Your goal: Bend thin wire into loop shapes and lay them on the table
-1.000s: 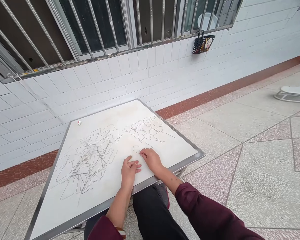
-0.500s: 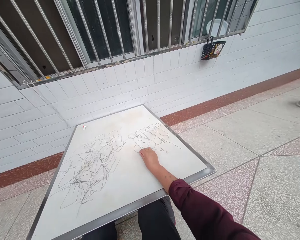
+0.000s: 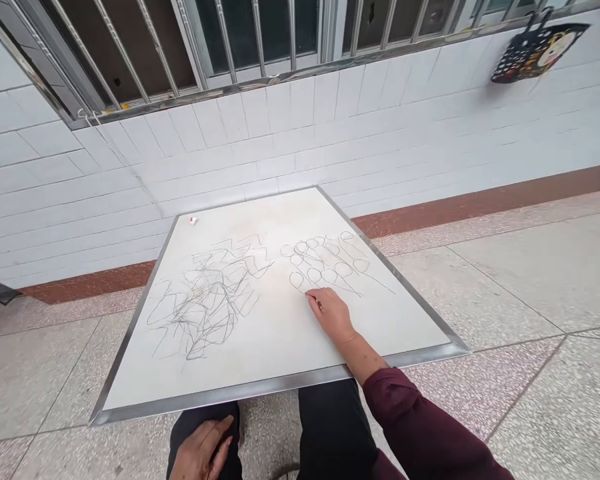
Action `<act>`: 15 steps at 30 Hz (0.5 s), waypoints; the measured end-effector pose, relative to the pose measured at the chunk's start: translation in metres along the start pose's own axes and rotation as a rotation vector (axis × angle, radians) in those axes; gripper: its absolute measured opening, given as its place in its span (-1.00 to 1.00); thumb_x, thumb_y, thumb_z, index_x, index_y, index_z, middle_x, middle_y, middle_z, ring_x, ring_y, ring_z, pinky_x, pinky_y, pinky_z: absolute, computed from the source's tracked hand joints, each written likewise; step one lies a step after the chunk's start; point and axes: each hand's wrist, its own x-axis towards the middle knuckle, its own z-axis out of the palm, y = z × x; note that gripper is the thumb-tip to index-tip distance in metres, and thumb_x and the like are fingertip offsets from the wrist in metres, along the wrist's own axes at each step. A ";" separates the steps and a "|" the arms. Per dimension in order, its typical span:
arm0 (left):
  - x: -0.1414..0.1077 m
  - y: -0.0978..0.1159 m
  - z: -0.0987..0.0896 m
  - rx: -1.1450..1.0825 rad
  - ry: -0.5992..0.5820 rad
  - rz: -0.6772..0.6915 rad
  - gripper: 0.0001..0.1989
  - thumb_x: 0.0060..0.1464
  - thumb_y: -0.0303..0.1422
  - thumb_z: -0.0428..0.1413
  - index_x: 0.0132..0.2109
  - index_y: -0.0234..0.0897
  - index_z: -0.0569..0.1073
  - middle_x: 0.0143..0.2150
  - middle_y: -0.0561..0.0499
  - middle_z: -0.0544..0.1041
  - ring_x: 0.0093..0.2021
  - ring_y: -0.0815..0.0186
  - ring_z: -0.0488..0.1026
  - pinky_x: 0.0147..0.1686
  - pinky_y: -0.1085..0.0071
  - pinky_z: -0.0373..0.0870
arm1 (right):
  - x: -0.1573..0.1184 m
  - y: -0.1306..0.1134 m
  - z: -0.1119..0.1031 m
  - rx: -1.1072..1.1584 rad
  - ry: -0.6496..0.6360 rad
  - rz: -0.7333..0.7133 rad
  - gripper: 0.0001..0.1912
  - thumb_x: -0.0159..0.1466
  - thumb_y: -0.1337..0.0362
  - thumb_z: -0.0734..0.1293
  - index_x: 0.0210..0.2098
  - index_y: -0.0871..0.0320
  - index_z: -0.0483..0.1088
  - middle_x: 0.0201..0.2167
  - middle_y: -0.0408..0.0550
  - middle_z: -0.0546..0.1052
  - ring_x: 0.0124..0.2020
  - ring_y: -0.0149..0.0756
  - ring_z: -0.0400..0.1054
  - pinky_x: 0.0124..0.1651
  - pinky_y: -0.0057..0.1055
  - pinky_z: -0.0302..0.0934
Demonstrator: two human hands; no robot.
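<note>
My right hand [image 3: 331,313] rests on the white tabletop [image 3: 275,340], its fingers pinched together just below a group of drawn circles [image 3: 323,273]. What the fingers hold, if anything, is too small to make out. Tangled dark pencil-like lines [image 3: 207,300] cover the left part of the surface. My left hand [image 3: 204,448] lies on my left thigh below the table's near edge, its fingers spread somewhat and holding nothing visible.
A small white and red object [image 3: 193,221] sits near the table's far left corner. Behind the table stands a white tiled wall [image 3: 220,160] with a barred window [image 3: 275,40]. A dark patterned basket [image 3: 535,53] hangs at upper right.
The view has shifted, bringing my left hand into sight on my thigh. My right hand has moved slightly on the surface, and a line now runs down from the lower left circle to its fingertips.
</note>
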 end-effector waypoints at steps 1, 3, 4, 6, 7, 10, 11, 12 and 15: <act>0.001 0.002 -0.002 0.007 -0.010 -0.020 -0.65 0.14 -0.41 0.07 0.08 -0.09 0.41 -0.19 -0.01 0.60 -0.21 0.28 0.55 -0.17 0.47 0.48 | -0.002 -0.001 0.001 0.010 -0.021 -0.014 -0.68 0.36 0.23 0.07 -0.25 0.10 0.44 -0.40 0.00 0.47 -0.30 -0.21 0.30 -0.25 -0.32 0.21; 0.002 0.008 -0.003 0.007 -0.051 -0.053 -0.68 0.17 -0.41 0.02 0.06 -0.13 0.43 -0.18 -0.05 0.59 -0.20 0.25 0.54 -0.14 0.40 0.47 | -0.006 0.001 0.002 0.028 -0.073 -0.052 -0.69 0.35 0.23 0.09 -0.25 0.10 0.45 -0.38 0.01 0.48 -0.28 -0.21 0.33 -0.21 -0.31 0.21; 0.002 0.010 -0.001 0.004 -0.064 -0.076 -0.70 0.18 -0.40 0.01 0.04 -0.15 0.44 -0.20 -0.07 0.59 -0.20 0.24 0.54 -0.13 0.37 0.47 | -0.008 0.002 0.003 0.008 -0.103 -0.091 -0.70 0.35 0.23 0.09 -0.24 0.10 0.45 -0.36 0.01 0.49 -0.27 -0.21 0.35 -0.21 -0.32 0.21; 0.000 0.013 0.003 0.008 -0.072 -0.130 -0.71 0.19 -0.40 -0.01 0.03 -0.16 0.45 -0.21 -0.08 0.58 -0.21 0.22 0.53 -0.14 0.34 0.46 | -0.013 0.004 0.007 -0.043 -0.165 -0.158 -0.70 0.35 0.22 0.10 -0.24 0.10 0.45 -0.35 0.01 0.50 -0.28 -0.21 0.37 -0.24 -0.33 0.21; -0.001 0.013 0.005 0.009 -0.073 -0.147 -0.71 0.20 -0.39 -0.02 0.03 -0.16 0.45 -0.20 -0.08 0.58 -0.20 0.22 0.53 -0.13 0.32 0.46 | -0.015 0.003 0.010 -0.057 -0.194 -0.181 -0.70 0.35 0.22 0.10 -0.25 0.10 0.46 -0.35 0.01 0.51 -0.29 -0.21 0.38 -0.25 -0.33 0.21; -0.005 0.012 0.009 0.006 -0.079 -0.167 -0.71 0.21 -0.39 -0.03 0.04 -0.17 0.44 -0.19 -0.09 0.57 -0.19 0.22 0.52 -0.13 0.31 0.45 | -0.024 -0.017 0.024 0.007 -0.228 -0.184 -0.72 0.35 0.24 0.12 -0.24 0.10 0.45 -0.34 0.00 0.51 -0.29 -0.22 0.39 -0.22 -0.33 0.23; -0.005 0.011 0.010 0.001 -0.081 -0.163 -0.71 0.21 -0.39 -0.03 0.03 -0.17 0.45 -0.19 -0.09 0.57 -0.19 0.21 0.52 -0.13 0.30 0.44 | -0.027 -0.030 0.031 0.063 -0.220 -0.163 -0.73 0.35 0.25 0.12 -0.23 0.11 0.44 -0.34 -0.02 0.50 -0.29 -0.23 0.39 -0.20 -0.33 0.24; -0.005 0.009 0.011 -0.006 -0.084 -0.155 -0.71 0.21 -0.38 -0.03 0.03 -0.18 0.45 -0.20 -0.10 0.57 -0.20 0.21 0.52 -0.13 0.29 0.44 | -0.031 -0.046 0.038 0.133 -0.220 -0.143 -0.75 0.34 0.26 0.12 -0.22 0.10 0.43 -0.32 -0.03 0.50 -0.27 -0.24 0.39 -0.18 -0.33 0.26; 0.001 0.005 0.014 -0.033 -0.093 -0.120 -0.72 0.20 -0.38 -0.03 0.00 -0.18 0.47 -0.20 -0.11 0.57 -0.20 0.21 0.51 -0.13 0.29 0.44 | -0.040 -0.099 0.061 0.297 -0.304 -0.158 -0.77 0.34 0.28 0.13 -0.17 0.08 0.41 -0.29 -0.06 0.48 -0.24 -0.27 0.38 -0.15 -0.35 0.28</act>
